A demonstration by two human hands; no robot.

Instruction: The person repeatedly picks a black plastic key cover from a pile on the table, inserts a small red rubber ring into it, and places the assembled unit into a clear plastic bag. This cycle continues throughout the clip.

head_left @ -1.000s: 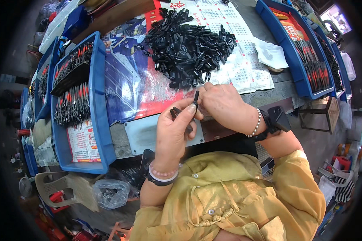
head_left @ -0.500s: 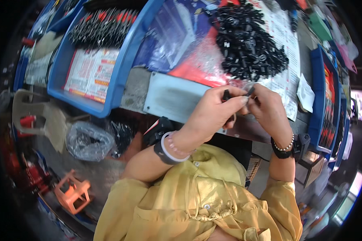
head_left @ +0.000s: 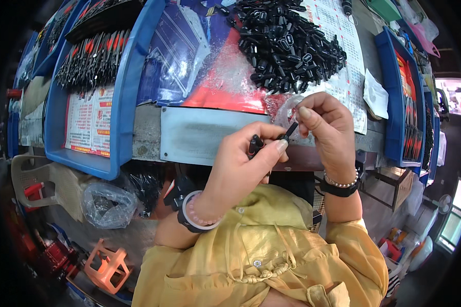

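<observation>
Over the near edge of the workbench, my left hand [head_left: 246, 156] is closed, pinching a slim black piece [head_left: 291, 130] between thumb and fingertips. A second dark piece [head_left: 254, 146] pokes out of the same hand's curled fingers; its kind is hard to make out. My right hand [head_left: 329, 125] is a little apart, up and to the right, thumb and forefinger pressed together; what they hold, if anything, is too small to name. Behind the fingers lies clear crumpled plastic [head_left: 287, 110]. Beyond both hands rises a heap of small black plastic parts [head_left: 297, 56], some with oblong slots.
A blue tray [head_left: 120, 128] at the left holds slim black pieces with red tips [head_left: 95, 56]. Another blue tray [head_left: 394, 133] stands at the right. A pale plate [head_left: 189, 135] lines the bench edge. An orange stool [head_left: 107, 268] and beige chair [head_left: 61, 187] stand lower left.
My hands have come apart: the right one has lifted away from the left, and the slim black piece stays in my left fingers. The whole view has shifted, with the bench sliding leftward.
</observation>
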